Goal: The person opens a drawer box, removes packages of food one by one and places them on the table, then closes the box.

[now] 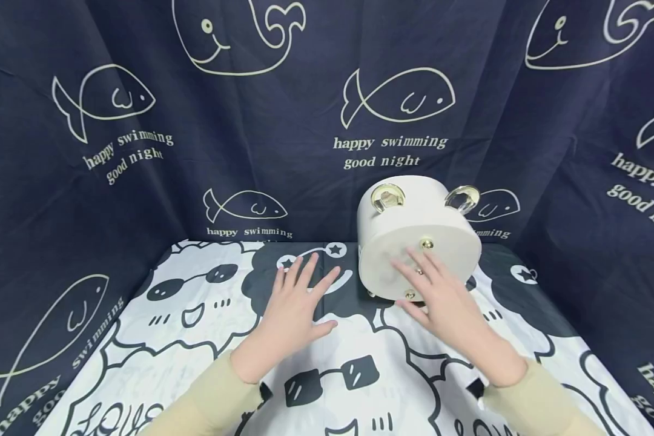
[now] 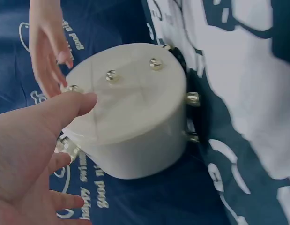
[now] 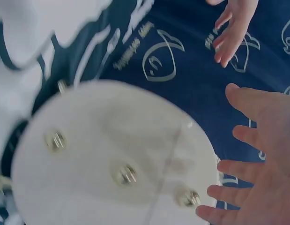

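Observation:
A white rounded box [image 1: 384,263] stands toward the back right of the cloth, with small gold knobs in a row on its front and two gold ear-like pieces [image 1: 388,198] on top. My right hand [image 1: 449,306] is in front of that face, fingers spread and slightly blurred; whether they touch it I cannot tell. To the left of the box, my left hand [image 1: 291,318] hovers over the cloth with straight, parted fingers and holds nothing. Gold feet [image 2: 192,99] show under the box in the left wrist view, and a thin seam line crosses its face.
A white and black cartoon-print cloth [image 1: 196,315] covers the table. Dark blue curtains [image 1: 272,133] with fish drawings and lettering hang behind it and along both sides, close behind the box.

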Demonstrator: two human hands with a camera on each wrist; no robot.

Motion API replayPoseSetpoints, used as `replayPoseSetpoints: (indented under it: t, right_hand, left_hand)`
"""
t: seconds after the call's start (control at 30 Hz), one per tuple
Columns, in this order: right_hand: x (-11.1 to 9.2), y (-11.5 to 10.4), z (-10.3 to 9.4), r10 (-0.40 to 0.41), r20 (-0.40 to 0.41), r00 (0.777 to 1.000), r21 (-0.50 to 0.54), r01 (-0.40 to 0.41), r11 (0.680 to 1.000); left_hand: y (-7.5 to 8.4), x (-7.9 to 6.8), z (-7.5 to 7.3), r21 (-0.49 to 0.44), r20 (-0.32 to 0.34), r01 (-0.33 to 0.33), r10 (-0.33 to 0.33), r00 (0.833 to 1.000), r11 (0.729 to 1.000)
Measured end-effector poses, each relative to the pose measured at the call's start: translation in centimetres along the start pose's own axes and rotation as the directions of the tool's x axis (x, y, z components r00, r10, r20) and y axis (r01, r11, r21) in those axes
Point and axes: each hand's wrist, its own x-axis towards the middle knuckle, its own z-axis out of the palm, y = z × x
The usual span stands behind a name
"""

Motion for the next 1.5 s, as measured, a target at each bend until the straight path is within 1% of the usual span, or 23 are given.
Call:
replayPoseSetpoints:
  t: [0.13, 0.3, 0.4, 0.5, 0.63, 0.77, 0.87, 1.0, 1.07, 1.17, 1.27, 1.33, 1.4, 1.5]
  right_hand:
    - [2.0, 2.2, -1.8, -0.037, -0.060, 0.997, 0.022, 0.039, 0.999]
    - [4.0, 4.7, -3.7, -0.051, -0.120, 0.991, 0.034, 0.056, 0.998]
    - [4.9, 6.0, -4.5, -0.040, -0.139, 0.989, 0.065, 0.050, 0.997]
    - [5.8, 7.3, -5.0, -0.028, -0.154, 0.988, 0.118, 0.046, 0.992]
    - [7.0, 8.8, -5.5, 0.007, -0.149, 0.989, 0.154, 0.016, 0.988]
    - [8.1, 10.3, -5.8, 0.051, -0.118, 0.992, 0.137, -0.035, 0.990]
    - [8.7, 11.5, -5.9, 0.077, -0.088, 0.993, 0.140, -0.064, 0.988]
    - [9.3, 13.0, -5.7, 0.119, -0.041, 0.992, 0.155, -0.111, 0.982]
    - [9.3, 13.8, -5.6, 0.156, -0.011, 0.988, 0.152, -0.152, 0.977]
    - [9.2, 14.8, -5.6, 0.221, 0.048, 0.974, 0.163, -0.226, 0.960]
    - [9.1, 15.6, -5.5, 0.279, 0.123, 0.952, 0.212, -0.300, 0.930]
    - [9.0, 16.0, -5.5, 0.304, 0.165, 0.938, 0.250, -0.338, 0.907]
    - [8.9, 16.5, -5.5, 0.323, 0.186, 0.928, 0.266, -0.364, 0.893]
    - [8.7, 17.1, -5.6, 0.333, 0.203, 0.921, 0.302, -0.382, 0.873]
  left_hand:
    - [0.8, 2.0, -0.8, 0.020, -0.060, -0.062, 0.063, 0.996, 0.998]
    - [2.2, 4.3, -1.4, 0.006, -0.138, -0.117, 0.117, 0.984, 0.993]
    - [3.1, 5.5, -1.7, -0.009, -0.177, -0.144, 0.140, 0.974, 0.989]
    - [3.9, 6.7, -1.8, -0.017, -0.207, -0.167, 0.160, 0.965, 0.986]
    - [4.5, 8.4, -1.7, -0.025, -0.243, -0.185, 0.173, 0.954, 0.982]
    - [5.0, 9.9, -1.5, -0.009, -0.269, -0.205, 0.195, 0.943, 0.979]
    - [5.5, 10.8, -1.2, 0.027, -0.277, -0.213, 0.212, 0.937, 0.977]
    - [6.3, 11.8, -0.5, 0.066, -0.289, -0.219, 0.229, 0.930, 0.973]
    - [6.8, 12.2, -0.1, 0.072, -0.302, -0.229, 0.240, 0.923, 0.971]
    - [7.5, 12.7, 0.6, 0.073, -0.329, -0.248, 0.258, 0.908, 0.966]
    - [8.0, 13.1, 1.1, 0.080, -0.350, -0.264, 0.275, 0.895, 0.961]
    - [8.4, 13.3, 1.3, 0.088, -0.352, -0.273, 0.286, 0.891, 0.958]
    - [8.7, 13.5, 1.5, 0.087, -0.348, -0.280, 0.292, 0.891, 0.956]
    - [9.2, 13.8, 1.9, 0.084, -0.345, -0.285, 0.296, 0.891, 0.955]
